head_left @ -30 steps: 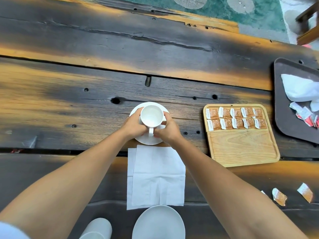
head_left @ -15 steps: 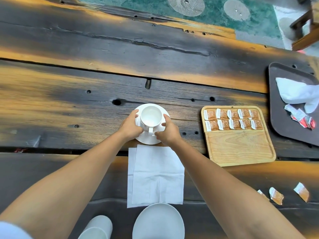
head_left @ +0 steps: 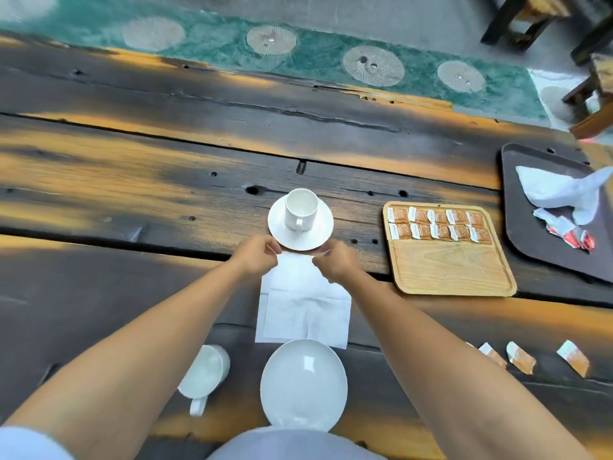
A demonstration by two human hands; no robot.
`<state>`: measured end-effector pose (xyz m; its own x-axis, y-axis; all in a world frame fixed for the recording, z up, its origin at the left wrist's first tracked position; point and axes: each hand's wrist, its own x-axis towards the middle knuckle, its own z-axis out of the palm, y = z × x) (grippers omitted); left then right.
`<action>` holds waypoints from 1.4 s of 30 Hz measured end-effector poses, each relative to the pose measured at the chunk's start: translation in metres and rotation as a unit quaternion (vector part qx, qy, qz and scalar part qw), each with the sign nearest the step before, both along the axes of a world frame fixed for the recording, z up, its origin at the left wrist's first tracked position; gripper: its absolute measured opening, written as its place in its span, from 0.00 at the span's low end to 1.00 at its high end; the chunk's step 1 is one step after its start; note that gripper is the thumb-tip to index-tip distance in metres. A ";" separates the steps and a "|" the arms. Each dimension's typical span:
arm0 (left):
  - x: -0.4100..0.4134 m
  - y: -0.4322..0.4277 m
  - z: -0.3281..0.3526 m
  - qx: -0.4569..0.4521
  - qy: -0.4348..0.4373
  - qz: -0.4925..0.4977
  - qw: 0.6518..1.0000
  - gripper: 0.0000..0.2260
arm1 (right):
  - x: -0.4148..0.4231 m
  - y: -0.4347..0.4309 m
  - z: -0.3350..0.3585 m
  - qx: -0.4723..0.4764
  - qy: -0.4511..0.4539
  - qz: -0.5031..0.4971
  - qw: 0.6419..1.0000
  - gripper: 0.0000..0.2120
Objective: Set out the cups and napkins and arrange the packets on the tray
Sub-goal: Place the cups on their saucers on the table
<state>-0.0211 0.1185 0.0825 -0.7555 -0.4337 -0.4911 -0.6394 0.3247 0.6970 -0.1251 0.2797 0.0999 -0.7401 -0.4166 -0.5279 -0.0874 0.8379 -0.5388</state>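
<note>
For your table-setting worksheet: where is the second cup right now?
In the head view, the second cup lies low left, beside the empty saucer, under the left forearm.

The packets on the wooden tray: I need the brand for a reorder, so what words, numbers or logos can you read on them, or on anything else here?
None can be read.
Orange packets on the wooden tray: white label ends, print too small and blurred.
Loose packets on the table: blurred.
Red and white packets on the dark tray: blurred.
Cups, saucers, napkins: no markings visible.
</note>
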 end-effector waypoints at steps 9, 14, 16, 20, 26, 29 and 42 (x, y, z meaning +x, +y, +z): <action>0.116 0.088 0.023 -0.037 -0.050 0.011 0.998 0.09 | 0.099 0.053 0.004 -0.008 -0.068 0.092 0.993 0.18; 0.175 0.139 0.007 -0.006 -0.079 0.025 0.997 0.07 | 0.152 0.081 -0.012 -0.001 -0.102 0.147 0.984 0.20; 0.198 0.155 0.000 0.011 -0.090 0.030 0.995 0.08 | 0.171 0.088 -0.019 0.008 -0.116 0.166 0.979 0.20; 0.235 0.168 -0.012 0.041 -0.099 0.064 0.992 0.06 | 0.199 0.094 -0.029 0.023 -0.143 0.188 0.971 0.20; 0.277 0.147 -0.021 0.085 -0.132 0.098 0.983 0.04 | 0.226 0.076 -0.040 0.034 -0.137 0.198 0.970 0.19; 0.292 0.122 -0.023 0.085 -0.157 0.095 0.979 0.03 | 0.235 0.058 -0.044 0.044 -0.138 0.201 0.969 0.20; 0.288 0.029 -0.047 -0.004 -0.123 0.140 0.982 0.17 | 0.251 0.001 -0.067 0.050 -0.103 0.113 0.987 0.33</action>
<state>0.2667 0.1479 0.0351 -0.4652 -0.6126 -0.6390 -0.8528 0.1165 0.5091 0.1258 0.2808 0.0327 -0.5059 -0.4979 -0.7044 -0.1754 0.8589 -0.4811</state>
